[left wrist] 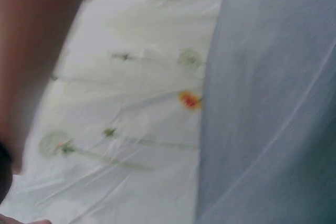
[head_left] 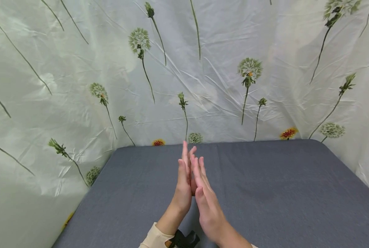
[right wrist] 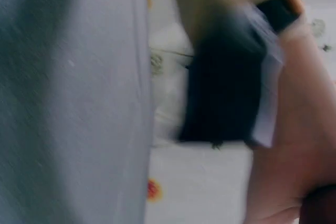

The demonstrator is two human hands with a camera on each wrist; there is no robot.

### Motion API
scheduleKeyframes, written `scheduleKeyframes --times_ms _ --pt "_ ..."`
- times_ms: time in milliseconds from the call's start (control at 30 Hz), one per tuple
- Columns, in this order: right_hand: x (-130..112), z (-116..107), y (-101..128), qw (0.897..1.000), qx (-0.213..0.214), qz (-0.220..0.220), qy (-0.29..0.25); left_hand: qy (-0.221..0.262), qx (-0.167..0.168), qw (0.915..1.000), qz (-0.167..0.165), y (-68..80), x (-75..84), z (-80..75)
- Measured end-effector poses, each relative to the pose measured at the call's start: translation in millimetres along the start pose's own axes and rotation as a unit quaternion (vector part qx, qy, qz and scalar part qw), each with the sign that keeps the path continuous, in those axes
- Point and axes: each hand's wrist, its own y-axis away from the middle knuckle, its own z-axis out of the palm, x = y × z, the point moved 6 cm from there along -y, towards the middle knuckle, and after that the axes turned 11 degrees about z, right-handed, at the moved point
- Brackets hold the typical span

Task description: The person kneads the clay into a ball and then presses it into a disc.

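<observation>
In the head view my left hand (head_left: 183, 193) and right hand (head_left: 208, 208) stand upright at the lower middle, palms facing each other. Their straight fingers point up and away, with the fingertips close together and the wrists further apart. No object shows between them. A black wrist-worn device (head_left: 184, 239) sits below the left hand, beside a cream sleeve (head_left: 155, 237). Blurred in the right wrist view are the dark boxy device (right wrist: 226, 82) and a bare hand and wrist (right wrist: 299, 129). Bare skin (left wrist: 31, 51) fills the upper left of the left wrist view.
Beneath the hands lies a table with a dark grey cloth cover (head_left: 265, 193), its far corners rounded. Behind and to the left hangs a pale, creased curtain (head_left: 215, 86) printed with dandelions and small orange flowers.
</observation>
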Motion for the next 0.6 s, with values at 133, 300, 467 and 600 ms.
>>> scheduleKeyframes --times_ms 133,300,467,600 --pt "-10 -24 -6 0.997 0.055 -0.050 0.031 0.020 -0.051 0.9984 -0.012 8.0 -7.4 24.7" --pt "-2 -48 -14 0.997 0.075 0.001 0.005 -0.003 -0.091 0.9958 0.011 17.5 1.6 45.2" --pt "13 -41 -16 0.996 0.051 0.071 -0.034 -0.041 -0.076 0.9950 0.049 17.4 19.8 39.7" --pt "23 -19 -12 0.994 0.013 0.096 -0.044 -0.059 -0.034 0.9949 0.074 8.3 30.1 20.1"
